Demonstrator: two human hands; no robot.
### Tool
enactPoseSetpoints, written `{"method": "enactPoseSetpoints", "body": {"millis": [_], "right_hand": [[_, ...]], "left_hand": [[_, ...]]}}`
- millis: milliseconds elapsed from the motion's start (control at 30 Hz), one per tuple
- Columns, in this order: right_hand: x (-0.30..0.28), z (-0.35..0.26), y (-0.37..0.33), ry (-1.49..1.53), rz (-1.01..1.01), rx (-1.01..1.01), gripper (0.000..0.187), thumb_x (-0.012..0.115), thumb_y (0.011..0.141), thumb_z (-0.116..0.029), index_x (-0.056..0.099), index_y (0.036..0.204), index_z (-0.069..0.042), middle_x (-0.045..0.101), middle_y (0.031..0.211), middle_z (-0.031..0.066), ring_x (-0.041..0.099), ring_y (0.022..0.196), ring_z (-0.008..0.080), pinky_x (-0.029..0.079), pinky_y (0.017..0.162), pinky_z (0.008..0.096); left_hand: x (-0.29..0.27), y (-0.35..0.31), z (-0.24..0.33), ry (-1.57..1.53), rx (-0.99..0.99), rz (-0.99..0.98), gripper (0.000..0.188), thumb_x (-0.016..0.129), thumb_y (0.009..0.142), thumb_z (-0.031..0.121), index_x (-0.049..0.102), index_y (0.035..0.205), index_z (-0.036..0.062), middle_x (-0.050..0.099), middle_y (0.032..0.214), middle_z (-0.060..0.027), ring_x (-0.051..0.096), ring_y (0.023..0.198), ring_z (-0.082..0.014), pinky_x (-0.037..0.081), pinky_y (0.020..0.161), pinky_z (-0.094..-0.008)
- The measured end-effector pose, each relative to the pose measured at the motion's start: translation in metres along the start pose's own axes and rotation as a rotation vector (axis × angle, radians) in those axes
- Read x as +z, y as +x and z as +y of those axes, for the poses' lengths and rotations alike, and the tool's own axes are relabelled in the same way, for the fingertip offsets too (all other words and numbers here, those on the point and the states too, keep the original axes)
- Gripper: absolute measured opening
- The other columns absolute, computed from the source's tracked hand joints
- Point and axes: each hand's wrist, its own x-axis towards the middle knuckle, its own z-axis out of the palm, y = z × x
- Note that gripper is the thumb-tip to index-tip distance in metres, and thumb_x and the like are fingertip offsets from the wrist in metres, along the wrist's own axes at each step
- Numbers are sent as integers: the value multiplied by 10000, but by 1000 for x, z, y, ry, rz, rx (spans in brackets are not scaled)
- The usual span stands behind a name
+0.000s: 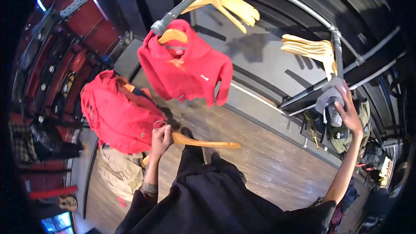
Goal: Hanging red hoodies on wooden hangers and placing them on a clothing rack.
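A wooden hanger is gripped near its hook by my left hand, its arm pointing right over the floor. Off to the right, my right hand holds a grey cloth around the dark metal rail close to its rounded end. From another rail a red hoodie hangs on a wooden hanger, beyond my left hand. A heap of red garments lies left of that hand.
Bare wooden hangers hang on the far rail, and more hangers on the right one. Below the red heap sits a tan garment. An olive-green bag stands beyond my right hand. Shelves with caps line the left wall.
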Motion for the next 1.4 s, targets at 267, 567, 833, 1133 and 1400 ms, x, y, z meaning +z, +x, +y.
{"method": "enactPoseSetpoints", "body": {"millis": [267, 567, 833, 1133, 1400], "right_hand": [[68, -171, 23, 41, 315, -419, 365, 531, 985, -292, 596, 1235, -34, 604, 1210, 154, 547, 1174, 331, 390, 1028, 390], [361, -427, 0, 311, -878, -722, 560, 644, 908, -448, 555, 1264, -25, 670, 1016, 238, 652, 967, 401, 512, 795, 463], [468, -559, 25, 443, -849, -454, 385, 575, 964, -364, 629, 1133, -23, 628, 705, 221, 655, 674, 384, 475, 614, 462], [516, -621, 72, 299, -549, -146, 308, 580, 979, -305, 640, 1025, -7, 532, 585, 118, 525, 497, 230, 389, 501, 376], [519, -622, 53, 421, -418, -78, 312, 546, 1009, -291, 578, 861, -18, 518, 631, 7, 481, 568, 107, 374, 531, 296]], "left_hand": [[-25, -55, 34, 94, 48, 129, 265, 522, 984, 118, 595, 783, -38, 511, 599, -154, 542, 513, -267, 412, 517, -353], [-96, -87, -18, -34, 3, 299, 207, 541, 962, 72, 586, 796, -43, 503, 596, -155, 550, 521, -286, 421, 516, -382], [-257, -115, -186, -332, -357, 515, 191, 565, 926, 91, 629, 778, -12, 615, 630, -58, 603, 611, -107, 467, 558, -310], [-453, -54, -489, 329, -878, 1074, 658, 788, 745, 543, 667, 999, -52, 696, 881, -135, 655, 834, -220, 507, 737, -370], [-471, -44, -505, 129, -877, 946, 259, 541, 705, 142, 638, 822, -67, 637, 756, -154, 644, 735, -223, 494, 654, -400]]}}
